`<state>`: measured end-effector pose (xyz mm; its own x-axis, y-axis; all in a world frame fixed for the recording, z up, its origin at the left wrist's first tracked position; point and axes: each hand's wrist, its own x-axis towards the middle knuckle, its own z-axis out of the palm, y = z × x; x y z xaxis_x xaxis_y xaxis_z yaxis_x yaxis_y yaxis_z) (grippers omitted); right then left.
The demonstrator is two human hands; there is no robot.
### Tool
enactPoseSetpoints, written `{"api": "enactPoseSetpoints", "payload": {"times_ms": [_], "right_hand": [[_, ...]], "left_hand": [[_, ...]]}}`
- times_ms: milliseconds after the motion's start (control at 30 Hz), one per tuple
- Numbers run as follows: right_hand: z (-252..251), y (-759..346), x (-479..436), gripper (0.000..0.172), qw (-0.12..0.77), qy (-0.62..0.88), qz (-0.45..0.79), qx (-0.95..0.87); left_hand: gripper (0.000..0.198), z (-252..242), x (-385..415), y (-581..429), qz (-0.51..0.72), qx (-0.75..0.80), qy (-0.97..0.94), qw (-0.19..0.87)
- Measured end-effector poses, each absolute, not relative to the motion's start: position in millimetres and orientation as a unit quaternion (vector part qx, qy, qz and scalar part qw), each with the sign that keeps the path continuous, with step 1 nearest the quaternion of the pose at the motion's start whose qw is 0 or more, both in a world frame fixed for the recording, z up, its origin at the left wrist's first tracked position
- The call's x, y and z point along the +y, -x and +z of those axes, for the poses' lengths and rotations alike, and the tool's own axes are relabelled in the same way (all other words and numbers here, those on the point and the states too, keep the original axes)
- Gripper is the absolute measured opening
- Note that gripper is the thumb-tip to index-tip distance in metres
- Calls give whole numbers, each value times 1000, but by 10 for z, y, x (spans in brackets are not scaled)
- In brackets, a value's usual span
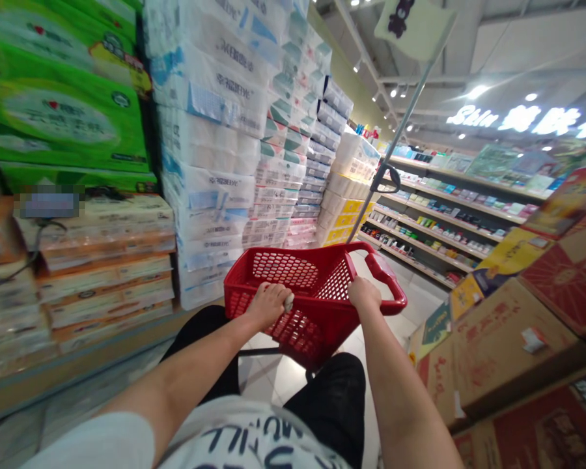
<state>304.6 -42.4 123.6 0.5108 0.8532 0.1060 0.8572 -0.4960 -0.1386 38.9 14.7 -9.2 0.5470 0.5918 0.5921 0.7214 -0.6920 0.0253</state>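
Observation:
A red plastic shopping cart (317,339) with perforated walls stands right in front of my body. My left hand (269,305) is wrapped over its near rim, left of the middle. A small whitish thing (289,301) shows at the thumb side of that hand; its kind I cannot make out. Farther right, my right hand (364,294) is closed on the same cart near its right-hand corner, beside the red loop-shaped handle (383,277). What I see of the basket's inside shows no goods. A grey pole (395,146) with a pale bear-print flag (413,29) rises behind the cart.
Tall stacks of white tissue packs (215,163) and green packs (63,104) line the left side. Cardboard cartons (512,345) are piled close on the right. Shelves of small goods (434,228) stand ahead, with tiled floor (415,286) before them.

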Motion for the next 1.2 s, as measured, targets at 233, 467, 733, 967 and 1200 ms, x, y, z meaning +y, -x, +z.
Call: {"api": "enactPoseSetpoints", "payload": {"times_ms": [233, 467, 733, 967, 1200], "right_hand": [[1211, -3037, -414, 38, 88, 868, -7, -489], [1231, -2990, -420, 37, 80, 873, -8, -482], [1223, -3008, -422, 36, 83, 871, -7, -484], [1218, -3020, -403, 37, 78, 869, -12, -488], [1270, -2972, -447, 40, 66, 874, -8, -482]], "left_hand": [[38, -243, 305, 313, -304, -424, 844, 126], [33, -353, 359, 263, -372, -437, 811, 115], [33, -215, 31, -430, -371, -379, 838, 128], [56, -74, -211, -1358, -335, -263, 903, 61], [64, 29, -281, -1438, -292, -256, 919, 64]]}}
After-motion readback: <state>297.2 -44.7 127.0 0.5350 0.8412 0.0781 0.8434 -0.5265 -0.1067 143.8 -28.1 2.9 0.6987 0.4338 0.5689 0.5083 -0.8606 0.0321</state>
